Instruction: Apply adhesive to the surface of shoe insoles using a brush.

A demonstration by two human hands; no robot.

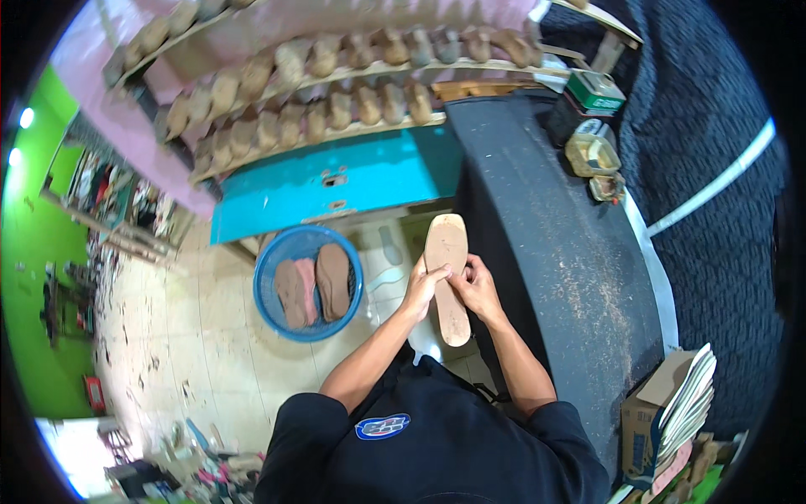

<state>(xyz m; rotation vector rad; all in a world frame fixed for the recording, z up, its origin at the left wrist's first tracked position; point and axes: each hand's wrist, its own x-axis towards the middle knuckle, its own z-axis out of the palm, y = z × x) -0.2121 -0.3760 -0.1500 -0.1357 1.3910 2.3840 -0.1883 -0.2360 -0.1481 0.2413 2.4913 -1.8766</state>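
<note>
A tan shoe sole [446,244] is held flat in front of me, toe end pointing away. My left hand [424,284] grips its left edge at the waist with fingers curled over the top. My right hand [474,284] holds the right edge at the same spot, thumb pressed on the surface. Both hands touch each other over the sole's narrow middle. The heel end [454,326] sticks out toward my body.
A blue plastic basket [265,286] with several brown soles sits on the tiled floor to my left. A dusty black bench [554,252] runs along my right, with tins [593,153] at its far end. Racks of wooden shoe lasts [336,101] stand ahead above a teal cabinet [336,181]. A cardboard box of soles [672,412] stands at the lower right.
</note>
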